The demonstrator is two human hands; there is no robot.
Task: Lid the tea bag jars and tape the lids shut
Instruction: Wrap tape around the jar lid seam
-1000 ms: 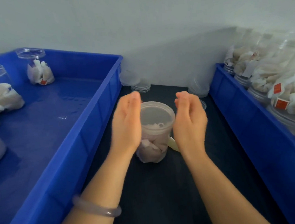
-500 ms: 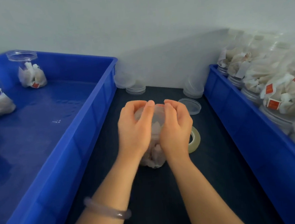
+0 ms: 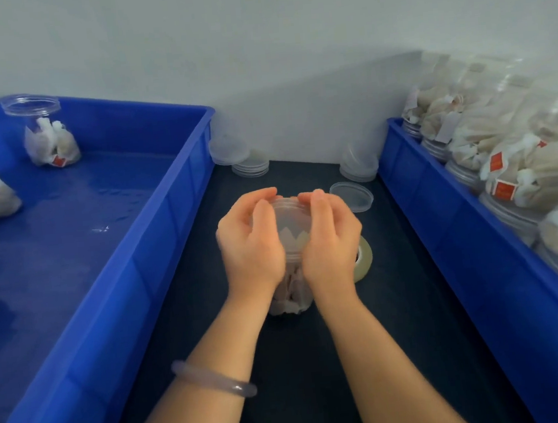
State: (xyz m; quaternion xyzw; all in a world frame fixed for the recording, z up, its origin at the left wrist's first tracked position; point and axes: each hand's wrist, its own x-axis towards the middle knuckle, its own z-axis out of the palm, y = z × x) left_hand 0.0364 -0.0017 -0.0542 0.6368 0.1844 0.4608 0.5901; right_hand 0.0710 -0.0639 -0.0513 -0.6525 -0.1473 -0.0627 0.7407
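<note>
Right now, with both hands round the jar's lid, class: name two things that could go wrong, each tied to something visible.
1. The tea bags reach up close under the lid that the left hand and right hand grip; one might catch at the rim, leaving the lid crooked.
2. The tape roll lies right beside the right hand, partly hidden; drawing that hand back could knock it away, or tip the jar.

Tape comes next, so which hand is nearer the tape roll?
Right. The right hand grips the tea bag jar directly beside the tape roll, partly covering it; the left hand grips the jar's opposite side, farther away.
</note>
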